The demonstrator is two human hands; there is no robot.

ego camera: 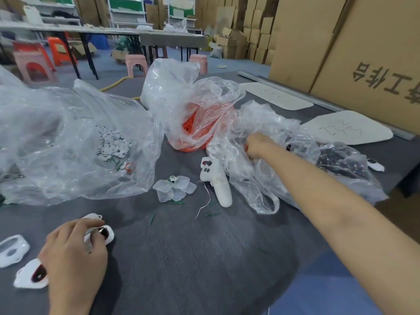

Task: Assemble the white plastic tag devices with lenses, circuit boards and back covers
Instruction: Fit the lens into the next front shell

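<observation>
At ten o'clock a big clear bag (56, 155) lies open with a heap of small white discs (113, 144) inside. At twelve a second clear bag (172, 87) holds orange pieces (195, 133). From two to three o'clock a third, crumpled bag (268, 178) holds dark parts (336, 160), blurred through the film.

The right hand (256, 146) reaches into that film at one o'clock. Its fingers are curled away from view, so I cannot tell whether they grip anything. The left hand (75, 251), at eight o'clock, has its fingers bent close round a white tag device (108, 234) on the grey table (204, 258).

Two more white shells (13, 248) lie at nine o'clock by the left frame edge. A pile of clear lenses (175, 187) and a white handle-shaped tool (218, 183) lie near centre. Bare cloth spreads at six o'clock, and the table edge curves from five up to four. Cardboard boxes (363, 53) stand at two.
</observation>
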